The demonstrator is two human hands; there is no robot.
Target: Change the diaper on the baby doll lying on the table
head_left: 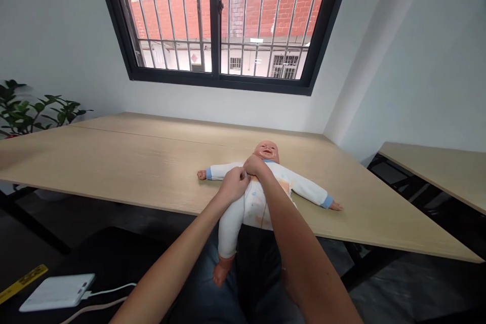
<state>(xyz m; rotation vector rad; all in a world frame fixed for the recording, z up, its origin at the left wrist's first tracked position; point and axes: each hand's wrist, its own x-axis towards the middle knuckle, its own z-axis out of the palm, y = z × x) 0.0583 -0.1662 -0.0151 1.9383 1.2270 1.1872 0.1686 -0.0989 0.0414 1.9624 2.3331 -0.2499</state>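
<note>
One baby doll (266,151) | left hand (232,186) pinching white sleepsuit (255,203) | right hand (256,165) curled at collar (270,160)

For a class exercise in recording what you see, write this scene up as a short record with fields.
Doll: baby doll lying on its back, arms spread, one leg over the table's edge
Suit: white with blue cuffs, orange stains
Left hand: pinching the front of the suit
Right hand: on the neck of the suit, under the doll's chin
Table: pale wood
Nearby: potted plant, barred window, white battery pack with cable
</note>
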